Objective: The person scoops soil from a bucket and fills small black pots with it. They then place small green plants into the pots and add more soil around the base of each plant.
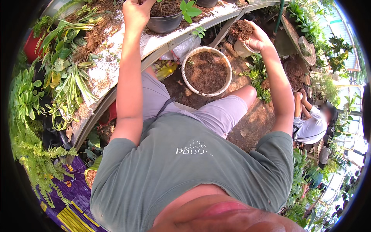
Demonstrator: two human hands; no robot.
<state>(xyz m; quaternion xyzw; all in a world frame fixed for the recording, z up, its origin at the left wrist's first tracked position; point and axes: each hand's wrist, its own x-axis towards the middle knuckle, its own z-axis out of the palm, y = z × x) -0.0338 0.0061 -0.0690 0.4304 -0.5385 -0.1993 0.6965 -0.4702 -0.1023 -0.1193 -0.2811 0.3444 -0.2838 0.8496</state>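
My right hand [256,39] is closed around a crumbly clump of brown potting mix [241,30], held out over the ground beyond the tub. At the top edge of the view, my left hand [135,13] is beside a black plastic pot [165,23]; its fingertips are cut off, so what they touch is hidden. Brown mix and a thin-stemmed plant with green leaves [190,11] fill that pot, which stands on a white-topped bench [107,62]. Between my knees, a round pale-rimmed tub [206,93] holds more brown mix.
Uprooted plants [62,58] with loose roots cover the bench's left part. A pale bucket [243,49] stands below my right hand. Yellow and clear plastic bags [165,68] lie under the bench edge. Another person [313,123] sits at far right by a brown mound [295,75].
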